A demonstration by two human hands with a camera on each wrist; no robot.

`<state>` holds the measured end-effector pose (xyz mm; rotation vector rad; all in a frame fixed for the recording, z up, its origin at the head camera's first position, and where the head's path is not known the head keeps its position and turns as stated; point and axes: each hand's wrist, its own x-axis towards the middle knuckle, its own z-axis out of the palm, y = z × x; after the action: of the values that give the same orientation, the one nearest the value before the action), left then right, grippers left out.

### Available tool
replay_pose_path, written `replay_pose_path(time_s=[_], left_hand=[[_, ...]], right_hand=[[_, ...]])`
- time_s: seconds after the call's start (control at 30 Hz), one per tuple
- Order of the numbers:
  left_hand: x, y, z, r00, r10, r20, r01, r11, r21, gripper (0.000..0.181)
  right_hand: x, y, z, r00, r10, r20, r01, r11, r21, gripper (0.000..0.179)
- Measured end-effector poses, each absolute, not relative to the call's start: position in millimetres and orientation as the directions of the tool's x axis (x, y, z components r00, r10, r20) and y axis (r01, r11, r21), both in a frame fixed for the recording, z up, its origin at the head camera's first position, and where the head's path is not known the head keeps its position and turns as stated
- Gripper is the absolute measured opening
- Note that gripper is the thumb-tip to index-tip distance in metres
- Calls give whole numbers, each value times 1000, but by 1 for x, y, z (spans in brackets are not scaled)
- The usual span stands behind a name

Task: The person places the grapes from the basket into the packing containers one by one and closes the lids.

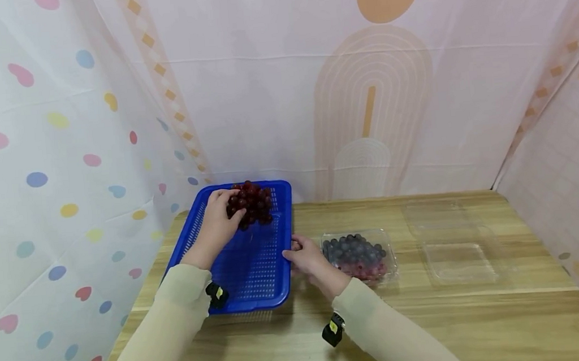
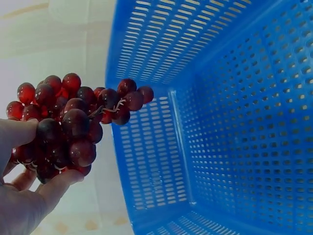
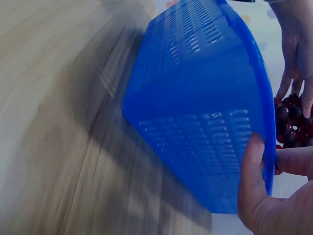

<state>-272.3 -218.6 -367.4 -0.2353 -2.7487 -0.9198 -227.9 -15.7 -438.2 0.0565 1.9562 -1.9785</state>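
My left hand [image 1: 220, 217] grips a bunch of dark red grapes [image 1: 254, 203] over the far end of a blue plastic basket [image 1: 256, 279]. In the left wrist view, thumb and fingers curl round the grapes [image 2: 73, 125], and a thin stem shows among them. The basket [image 2: 244, 122] has slotted walls and a perforated floor, bare where it shows. My right hand [image 1: 309, 256] pinches the basket's right rim, its thumb on the outer wall in the right wrist view and a finger over the edge. The slotted outside of the basket [image 3: 195, 98] faces that camera.
Right of the basket stands a clear plastic box [image 1: 383, 235] with dark grapes and pinkish-red fruit inside. Farther right, an open clear container [image 1: 459, 263] lies on the wooden table [image 1: 534, 308]. Printed curtains [image 1: 264, 120] hang behind and at both sides.
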Motion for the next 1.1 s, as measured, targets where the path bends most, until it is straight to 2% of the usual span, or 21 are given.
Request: replay_pose_path(time_s=[0.1, 0.3, 0.57, 0.83, 1.1], left_hand=[[-270, -216, -364, -947, 80, 311, 254, 778, 574, 44], [-267, -209, -358, -923, 51, 382, 280, 771, 573, 44], [-262, -194, -352, -863, 20, 505, 344, 756, 557, 43], [-257, -170, -345, -821, 36, 570, 428, 699, 573, 43], [-254, -134, -344, -807, 72, 586, 489, 639, 594, 41]], right_hand=[[-226, -8, -436, -940, -227, -253, 245, 66, -967, 57], [-219, 17, -424, -954, -270, -133, 62, 257, -965, 60], [-211, 70, -406, -947, -321, -22, -70, 274, -959, 53], [-204, 144, -401, -916, -345, 206, -341, 393, -854, 49], [-207, 217, -405, -944, -215, 249, -328, 549, -769, 47]])
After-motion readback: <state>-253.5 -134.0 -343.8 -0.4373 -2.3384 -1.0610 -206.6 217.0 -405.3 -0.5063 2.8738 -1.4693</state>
